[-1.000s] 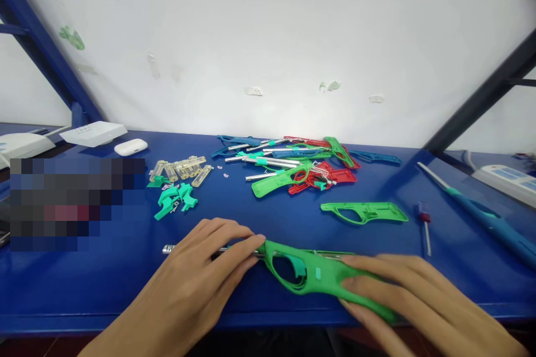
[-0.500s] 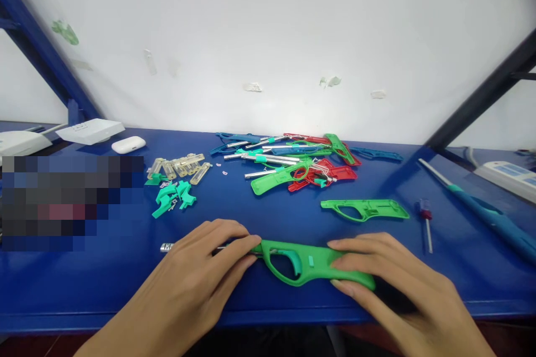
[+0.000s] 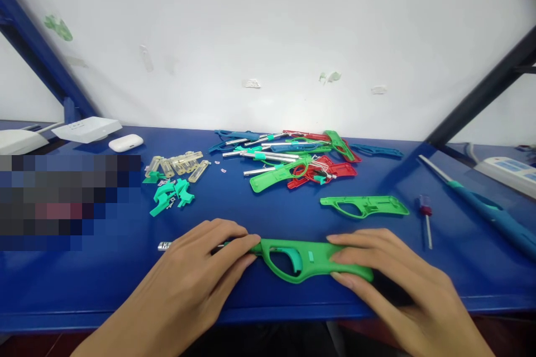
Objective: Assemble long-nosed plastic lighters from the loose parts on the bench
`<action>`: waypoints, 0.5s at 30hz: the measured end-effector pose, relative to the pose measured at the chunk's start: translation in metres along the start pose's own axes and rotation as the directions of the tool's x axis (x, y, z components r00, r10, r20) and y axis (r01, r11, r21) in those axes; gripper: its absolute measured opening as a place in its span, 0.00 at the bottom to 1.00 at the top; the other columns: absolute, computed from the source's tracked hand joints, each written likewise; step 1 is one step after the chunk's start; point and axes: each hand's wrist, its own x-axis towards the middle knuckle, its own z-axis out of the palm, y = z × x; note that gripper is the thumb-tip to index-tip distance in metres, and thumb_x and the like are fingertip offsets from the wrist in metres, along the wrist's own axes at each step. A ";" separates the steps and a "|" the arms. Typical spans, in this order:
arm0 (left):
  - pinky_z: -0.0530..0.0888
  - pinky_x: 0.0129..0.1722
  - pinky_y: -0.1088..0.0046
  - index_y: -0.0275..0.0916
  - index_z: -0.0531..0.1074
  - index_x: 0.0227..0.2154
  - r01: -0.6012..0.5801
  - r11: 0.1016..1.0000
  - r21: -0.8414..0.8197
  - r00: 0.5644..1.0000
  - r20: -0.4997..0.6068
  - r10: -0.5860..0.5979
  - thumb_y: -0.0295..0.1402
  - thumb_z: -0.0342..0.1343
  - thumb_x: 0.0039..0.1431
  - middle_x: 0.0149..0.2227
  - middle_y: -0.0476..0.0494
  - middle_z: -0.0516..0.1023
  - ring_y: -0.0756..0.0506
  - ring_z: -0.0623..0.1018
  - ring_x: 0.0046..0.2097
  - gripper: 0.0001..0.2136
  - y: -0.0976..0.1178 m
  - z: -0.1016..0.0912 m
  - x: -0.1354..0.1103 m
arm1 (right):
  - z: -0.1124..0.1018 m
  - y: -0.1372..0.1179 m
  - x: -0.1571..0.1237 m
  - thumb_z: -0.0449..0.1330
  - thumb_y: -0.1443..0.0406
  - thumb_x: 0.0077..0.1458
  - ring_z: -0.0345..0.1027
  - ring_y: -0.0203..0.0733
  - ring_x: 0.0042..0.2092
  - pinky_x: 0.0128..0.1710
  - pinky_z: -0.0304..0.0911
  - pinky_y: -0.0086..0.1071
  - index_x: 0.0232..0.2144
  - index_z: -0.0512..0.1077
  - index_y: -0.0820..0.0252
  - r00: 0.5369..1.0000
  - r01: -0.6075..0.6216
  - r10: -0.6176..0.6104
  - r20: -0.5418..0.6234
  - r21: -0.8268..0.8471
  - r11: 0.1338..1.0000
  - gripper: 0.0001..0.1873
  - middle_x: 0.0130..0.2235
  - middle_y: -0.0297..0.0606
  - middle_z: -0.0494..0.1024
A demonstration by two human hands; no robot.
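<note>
A green gas lighter with a teal trigger lies flat near the front edge of the blue table. My left hand is closed round its narrow front end, thumb and forefinger pinching where the metal tube meets the body. The tube's silver tip sticks out past that hand; the rest of the tube is mostly covered. Around the handle end, my right hand grips with fingers on top and thumb at the near side. Behind it rests a loose green half shell, inner side up.
A heap of coloured shells and metal tubes lies at the back. Clear fuel tanks and teal triggers are to the left. A screwdriver and a blue lighter lie right; a white case sits back left.
Both hands keep the same hold on the green lighter, which stays in place. The whole view has shifted very slightly.
</note>
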 end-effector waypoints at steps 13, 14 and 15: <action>0.73 0.52 0.68 0.41 0.72 0.55 -0.018 0.999 -0.047 1.000 -0.023 0.017 0.26 0.52 0.76 0.49 0.45 0.80 0.46 0.78 0.49 0.10 -0.002 0.001 0.001 | 0.000 -0.001 0.001 0.65 0.61 0.67 0.76 0.41 0.55 0.55 0.72 0.32 0.46 0.78 0.42 1.000 0.001 -0.001 0.017 0.023 1.000 0.07 0.51 0.27 0.84; 0.72 0.52 0.68 0.40 0.72 0.55 -0.016 0.999 -0.045 0.999 -0.030 0.015 0.26 0.53 0.75 0.48 0.45 0.80 0.46 0.78 0.49 0.10 -0.001 0.000 0.001 | 0.000 -0.001 0.001 0.65 0.61 0.68 0.75 0.41 0.55 0.56 0.72 0.32 0.46 0.78 0.42 1.000 0.005 -0.005 0.021 0.024 1.000 0.07 0.51 0.27 0.84; 0.72 0.53 0.68 0.40 0.72 0.54 -0.017 0.999 -0.044 0.999 -0.038 0.015 0.25 0.53 0.75 0.48 0.46 0.80 0.47 0.77 0.49 0.10 -0.001 0.000 0.001 | -0.001 -0.001 0.001 0.64 0.62 0.68 0.75 0.41 0.55 0.56 0.71 0.32 0.47 0.78 0.42 1.000 0.008 -0.009 0.025 0.026 1.000 0.07 0.51 0.27 0.84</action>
